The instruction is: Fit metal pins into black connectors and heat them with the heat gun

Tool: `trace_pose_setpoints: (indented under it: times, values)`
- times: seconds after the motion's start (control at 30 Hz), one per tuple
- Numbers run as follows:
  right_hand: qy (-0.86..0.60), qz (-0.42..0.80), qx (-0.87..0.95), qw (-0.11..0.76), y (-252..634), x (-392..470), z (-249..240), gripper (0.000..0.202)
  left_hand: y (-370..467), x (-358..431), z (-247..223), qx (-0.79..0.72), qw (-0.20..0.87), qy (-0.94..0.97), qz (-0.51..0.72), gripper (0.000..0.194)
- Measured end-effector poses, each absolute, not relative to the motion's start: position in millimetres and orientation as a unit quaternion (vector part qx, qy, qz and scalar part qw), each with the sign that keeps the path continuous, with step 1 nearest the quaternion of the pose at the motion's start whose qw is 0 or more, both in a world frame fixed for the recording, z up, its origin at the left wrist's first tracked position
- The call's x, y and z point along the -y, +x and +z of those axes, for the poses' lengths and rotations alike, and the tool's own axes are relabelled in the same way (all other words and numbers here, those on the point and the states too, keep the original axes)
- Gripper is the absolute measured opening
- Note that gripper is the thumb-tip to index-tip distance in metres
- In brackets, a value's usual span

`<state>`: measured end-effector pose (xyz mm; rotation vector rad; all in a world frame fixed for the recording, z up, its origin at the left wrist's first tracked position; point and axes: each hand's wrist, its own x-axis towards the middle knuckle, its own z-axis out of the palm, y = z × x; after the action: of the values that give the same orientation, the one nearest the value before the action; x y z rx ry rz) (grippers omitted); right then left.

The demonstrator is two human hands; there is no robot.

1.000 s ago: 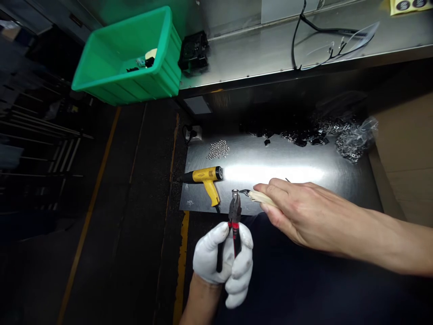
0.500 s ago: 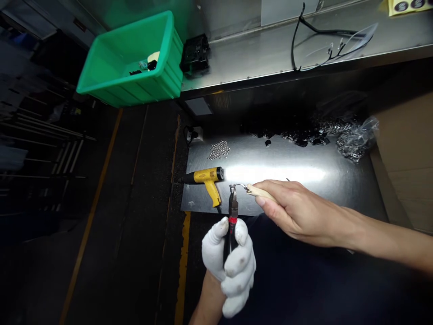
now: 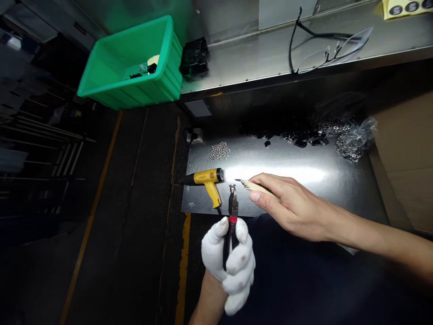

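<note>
My left hand [image 3: 230, 266], in a white glove, is closed around the handles of a pair of pliers [image 3: 233, 207], which point away from me. A small metal piece [image 3: 232, 186] sits in the pliers' jaws; its exact kind is too small to make out. Bare, my right hand [image 3: 291, 203] grips a pale-handled tool [image 3: 260, 188] with a short pointed metal tip, like a deburring or craft knife. That tip is just right of the metal piece and slightly beyond it, apart from it.
A yellow heat gun [image 3: 208, 178] lies on the metal table [image 3: 270, 158] at left, near many small metal rings [image 3: 219, 151]. Black parts [image 3: 301, 139] and a clear bag of metal parts [image 3: 353, 144] lie farther back. A green bin [image 3: 135, 88] and glasses [image 3: 324, 36] are on the shelf.
My right hand has moved slightly left and away from me, and the tool's tip has turned and lifted off beside the metal piece. My left hand and the pliers have barely moved.
</note>
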<state>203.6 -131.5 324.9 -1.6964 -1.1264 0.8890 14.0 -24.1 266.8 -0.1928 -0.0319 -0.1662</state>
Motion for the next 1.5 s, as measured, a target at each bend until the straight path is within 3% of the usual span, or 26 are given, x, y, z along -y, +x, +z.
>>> trace_pose_setpoints:
  times: [0.67, 1.07, 1.5]
  values:
    - [-0.693, 0.367, 0.482, 0.391, 210.5, 138.8, 338.7, 0.023, 7.5, 18.3, 266.5, -0.025, 0.993, -0.037, -0.113, 0.048]
    - [-0.723, 0.315, 0.504, 0.352, 204.0, 146.0, 344.7, 0.029, 7.4, 19.0, 261.8, -0.114, 0.966, 0.231, -0.027, 0.044]
    - [-0.739, 0.230, 0.570, 0.276, 202.9, 147.9, 347.0, 0.030, 7.0, 13.8, 259.0, -0.138, 0.931, 0.338, 0.012, 0.042]
